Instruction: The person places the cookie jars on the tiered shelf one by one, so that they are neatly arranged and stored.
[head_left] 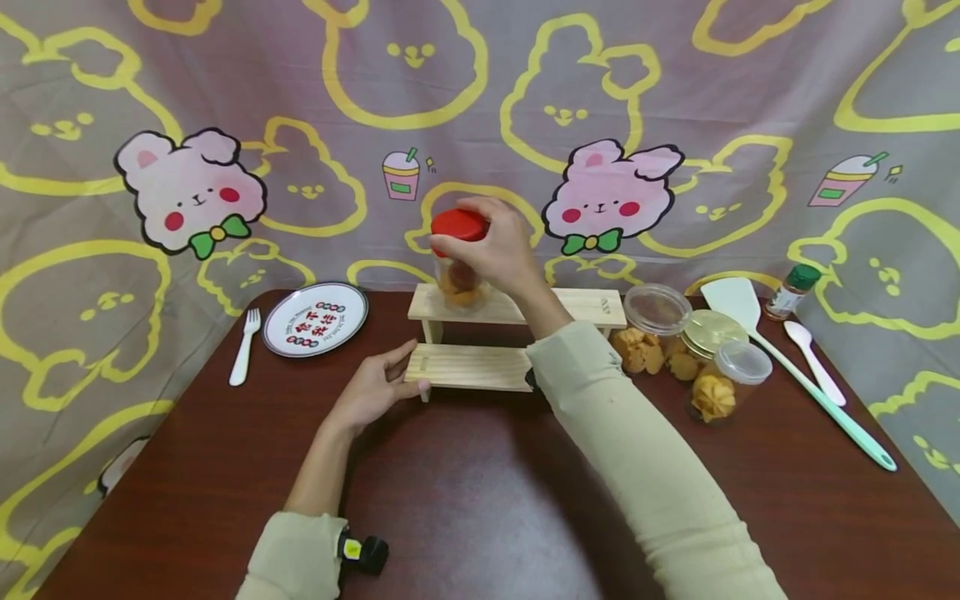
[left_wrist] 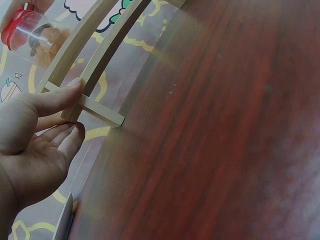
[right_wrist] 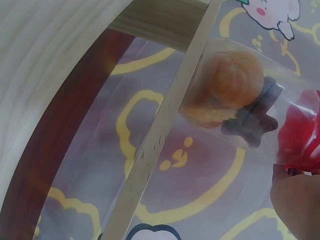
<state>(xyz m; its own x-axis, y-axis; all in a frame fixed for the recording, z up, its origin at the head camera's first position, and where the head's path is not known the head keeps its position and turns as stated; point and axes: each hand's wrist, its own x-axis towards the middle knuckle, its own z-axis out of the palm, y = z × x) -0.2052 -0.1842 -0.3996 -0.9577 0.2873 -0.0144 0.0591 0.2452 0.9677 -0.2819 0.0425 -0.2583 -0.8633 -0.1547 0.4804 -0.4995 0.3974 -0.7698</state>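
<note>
My right hand (head_left: 501, 246) grips the red lid of a clear jar (head_left: 459, 292) from above. Cookies fill the lower part of this jar (right_wrist: 235, 92), a dark star-shaped one among them. The jar's base is at the upper tier of a two-step wooden rack (head_left: 540, 307), towards its left end. With thumb and fingers, my left hand (head_left: 372, 392) pinches the left end of the rack's lower step (head_left: 472, 367). In the left wrist view, the thumb lies over the board (left_wrist: 86, 82) and the fingers are under it.
Right of the rack stand clear jars of cookies, one with a gold lid (head_left: 712, 333). Beyond them are a white spatula (head_left: 795, 375), a white spoon (head_left: 816, 362) and a green-capped bottle (head_left: 792, 292). A plate (head_left: 317, 320) and a white fork (head_left: 244, 348) lie left. Behind hangs a patterned cloth (head_left: 480, 100).
</note>
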